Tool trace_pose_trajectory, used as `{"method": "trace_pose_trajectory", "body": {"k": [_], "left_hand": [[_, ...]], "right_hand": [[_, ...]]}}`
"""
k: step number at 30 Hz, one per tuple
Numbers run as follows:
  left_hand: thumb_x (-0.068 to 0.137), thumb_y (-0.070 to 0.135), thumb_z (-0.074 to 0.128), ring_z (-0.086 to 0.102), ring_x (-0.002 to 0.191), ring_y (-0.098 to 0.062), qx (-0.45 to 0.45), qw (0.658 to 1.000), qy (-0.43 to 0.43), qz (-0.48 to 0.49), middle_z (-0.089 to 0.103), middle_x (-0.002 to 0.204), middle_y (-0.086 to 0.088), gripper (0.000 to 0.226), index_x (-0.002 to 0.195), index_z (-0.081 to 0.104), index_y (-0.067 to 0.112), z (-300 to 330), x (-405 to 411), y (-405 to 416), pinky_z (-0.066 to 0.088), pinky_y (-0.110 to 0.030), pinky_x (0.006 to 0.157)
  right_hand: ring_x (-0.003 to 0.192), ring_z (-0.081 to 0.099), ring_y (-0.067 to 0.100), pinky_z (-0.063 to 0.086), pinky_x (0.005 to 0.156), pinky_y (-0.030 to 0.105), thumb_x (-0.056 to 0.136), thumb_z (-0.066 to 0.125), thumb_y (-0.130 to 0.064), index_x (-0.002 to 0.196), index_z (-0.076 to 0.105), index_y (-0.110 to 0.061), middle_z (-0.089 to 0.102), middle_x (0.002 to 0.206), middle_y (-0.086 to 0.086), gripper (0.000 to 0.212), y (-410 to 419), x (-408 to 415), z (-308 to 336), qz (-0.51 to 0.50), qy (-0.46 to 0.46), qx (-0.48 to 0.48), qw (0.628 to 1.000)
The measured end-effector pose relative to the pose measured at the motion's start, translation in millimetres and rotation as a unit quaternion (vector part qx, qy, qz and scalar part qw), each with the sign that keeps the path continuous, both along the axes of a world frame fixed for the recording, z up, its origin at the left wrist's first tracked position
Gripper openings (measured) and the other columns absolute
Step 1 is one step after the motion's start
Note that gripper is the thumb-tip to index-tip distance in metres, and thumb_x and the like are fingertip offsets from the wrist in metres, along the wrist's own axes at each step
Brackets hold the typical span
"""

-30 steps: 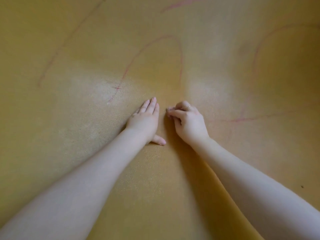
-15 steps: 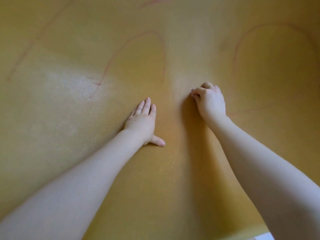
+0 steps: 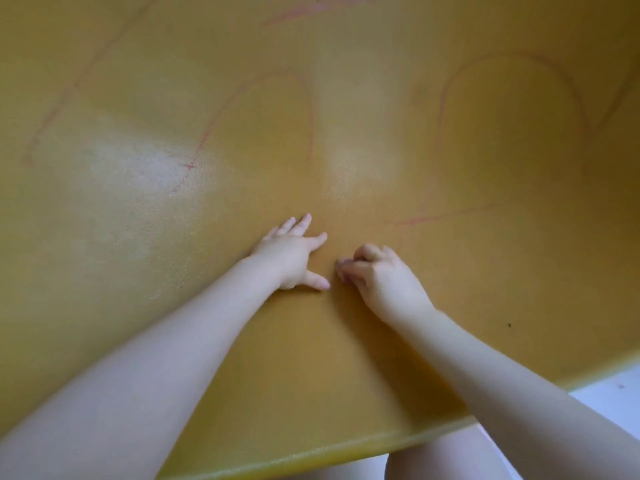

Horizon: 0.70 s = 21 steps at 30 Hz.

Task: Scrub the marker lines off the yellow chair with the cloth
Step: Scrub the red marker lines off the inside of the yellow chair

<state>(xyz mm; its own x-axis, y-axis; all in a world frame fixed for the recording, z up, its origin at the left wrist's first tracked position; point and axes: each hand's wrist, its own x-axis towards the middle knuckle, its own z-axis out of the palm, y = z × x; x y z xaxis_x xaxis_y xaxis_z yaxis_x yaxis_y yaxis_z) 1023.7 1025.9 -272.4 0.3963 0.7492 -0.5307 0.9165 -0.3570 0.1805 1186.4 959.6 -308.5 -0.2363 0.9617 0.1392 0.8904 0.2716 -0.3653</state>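
Left hand lies flat and open, fingers spread, on the yellow chair, a broad, smooth, finely grained plastic surface. Just beside it, the right hand is curled into a fist, fingertips pressed to the seat; no cloth is visible in it. Faint red marker lines curve in arcs beyond both hands.

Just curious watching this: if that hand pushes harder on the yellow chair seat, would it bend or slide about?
Probably stiff: the yellow chair seat shows a thick front edge and no dent under the flat left hand. Its grainy surface likely grips rather than slips. The fisted right hand pressing down too probably steadies it.
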Motion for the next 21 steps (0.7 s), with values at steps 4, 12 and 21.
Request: {"method": "trace_pose_trajectory", "body": {"k": [4, 12, 21], "left_hand": [[0.072, 0.063, 0.063, -0.014, 0.144, -0.019, -0.038, 0.999, 0.001, 0.024, -0.022, 0.155, 0.004, 0.1, 0.148, 0.003, 0.038, 0.4, 7.2, -3.6, 0.007, -0.038, 0.117], [0.07, 0.062, 0.066, -0.015, 0.144, -0.023, 0.0, 0.999, 0.021, 0.033, -0.025, 0.154, 0.001, 0.107, 0.147, -0.004, 0.038, -10.0, 14.9, -7.0, 0.002, -0.039, 0.117], [0.07, 0.061, 0.067, -0.015, 0.144, -0.023, 0.002, 0.999, 0.013, 0.043, -0.024, 0.154, 0.002, 0.107, 0.148, -0.002, 0.038, -10.3, 15.6, -6.6, 0.001, -0.039, 0.116]], "right_hand": [[0.084, 0.05, 0.03, 0.043, 0.066, 0.029, 0.089, 0.053, -0.012, 0.075, 0.066, -0.016, 0.055, 0.097, 0.009, 0.02, 58.4, 27.7, -2.1, -0.133, 0.01, -0.036, 0.99], [0.085, 0.055, 0.035, 0.039, 0.069, 0.029, 0.085, 0.063, -0.021, 0.088, 0.073, -0.011, 0.06, 0.099, 0.013, 0.014, 69.2, 33.8, 3.9, -0.179, 0.028, -0.014, 0.983], [0.056, 0.034, 0.021, 0.032, 0.052, 0.024, 0.078, 0.073, -0.015, 0.073, 0.073, -0.02, 0.064, 0.08, 0.004, 0.007, -5.1, 19.7, 0.0, -0.107, -0.011, 0.012, 0.994]]}}
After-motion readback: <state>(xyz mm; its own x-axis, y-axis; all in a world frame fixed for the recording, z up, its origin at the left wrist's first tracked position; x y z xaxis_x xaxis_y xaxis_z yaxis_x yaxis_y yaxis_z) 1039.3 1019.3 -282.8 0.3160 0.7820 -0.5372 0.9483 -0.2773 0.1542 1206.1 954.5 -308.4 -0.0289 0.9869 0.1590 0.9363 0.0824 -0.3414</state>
